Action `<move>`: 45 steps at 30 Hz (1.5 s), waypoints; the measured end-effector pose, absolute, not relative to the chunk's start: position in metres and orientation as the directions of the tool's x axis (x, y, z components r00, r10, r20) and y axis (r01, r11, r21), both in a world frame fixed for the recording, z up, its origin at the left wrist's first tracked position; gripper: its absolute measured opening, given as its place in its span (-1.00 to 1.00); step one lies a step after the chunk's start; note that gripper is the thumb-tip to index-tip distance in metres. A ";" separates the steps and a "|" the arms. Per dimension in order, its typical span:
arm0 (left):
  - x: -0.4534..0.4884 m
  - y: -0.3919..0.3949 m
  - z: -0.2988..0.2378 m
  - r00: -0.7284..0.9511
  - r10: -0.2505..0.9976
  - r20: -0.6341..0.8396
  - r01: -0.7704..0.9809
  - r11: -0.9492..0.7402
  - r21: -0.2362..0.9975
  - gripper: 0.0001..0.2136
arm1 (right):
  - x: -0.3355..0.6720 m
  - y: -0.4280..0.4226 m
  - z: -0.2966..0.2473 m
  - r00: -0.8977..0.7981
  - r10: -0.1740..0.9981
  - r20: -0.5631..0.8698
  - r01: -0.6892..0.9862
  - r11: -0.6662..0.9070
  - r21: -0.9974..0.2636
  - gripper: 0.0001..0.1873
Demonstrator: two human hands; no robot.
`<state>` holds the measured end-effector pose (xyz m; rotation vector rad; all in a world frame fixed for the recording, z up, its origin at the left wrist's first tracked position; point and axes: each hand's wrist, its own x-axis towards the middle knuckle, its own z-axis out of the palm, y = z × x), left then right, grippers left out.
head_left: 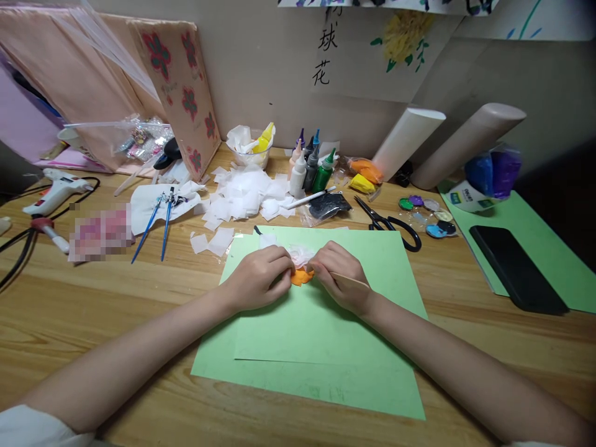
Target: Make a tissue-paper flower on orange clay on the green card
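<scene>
A flat orange clay piece (302, 277) lies on the upper green sheet (298, 335), with crumpled whitish-pink tissue paper (301, 256) along its top. At its left edge, my left hand (261, 277) is closed, thumb and fingertips pinching the rim. My right hand (342, 276) is closed around a thin wooden stick (349, 280), whose front end is at the clay's right side and partly hidden by my fingers. A small white paper square (267, 240) and a dark curved bit (257, 230) lie just behind my left hand.
Behind the sheets are a heap of white paper squares (246, 191), paint bottles (322, 171), black scissors (390, 225) and a plastic bowl (251, 155). On the left lie two paintbrushes (166, 226) and a glue gun (58, 189); on the right, a black phone-like slab (516, 267).
</scene>
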<state>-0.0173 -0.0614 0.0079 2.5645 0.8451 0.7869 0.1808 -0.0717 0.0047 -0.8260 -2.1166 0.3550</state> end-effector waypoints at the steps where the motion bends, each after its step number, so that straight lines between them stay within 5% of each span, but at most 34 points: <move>1: -0.017 -0.061 0.008 0.672 0.623 0.400 0.442 -0.771 0.457 -0.85 | 0.181 -0.071 0.004 -0.436 0.679 0.591 0.435 0.734 -0.522 -0.64; 14: -0.017 -0.062 0.010 0.677 0.622 0.393 0.434 -0.769 0.469 -0.85 | 0.181 -0.062 -0.003 -0.167 0.945 0.281 0.316 0.321 -0.893 -0.56; 25: -0.016 -0.065 0.012 0.662 0.641 0.388 0.475 -0.760 0.444 -0.84 | 0.183 -0.071 0.001 -0.142 0.797 0.587 0.287 0.601 -0.746 -0.55; 33: -0.049 -0.027 0.039 0.138 0.947 0.289 0.936 -0.220 0.275 -0.91 | 0.185 -0.069 -0.001 -0.111 0.831 0.545 0.210 0.556 -0.804 -0.56; 38: -0.060 -0.016 0.051 0.354 0.933 0.070 0.851 -0.352 0.389 -0.89 | 0.185 -0.069 -0.002 -0.140 0.833 0.535 0.210 0.553 -0.806 -0.56; 45: -0.049 -0.023 0.044 0.559 0.829 0.004 0.792 -0.536 0.293 -0.78 | 0.185 -0.067 -0.002 -0.160 0.819 0.550 0.216 0.573 -0.791 -0.56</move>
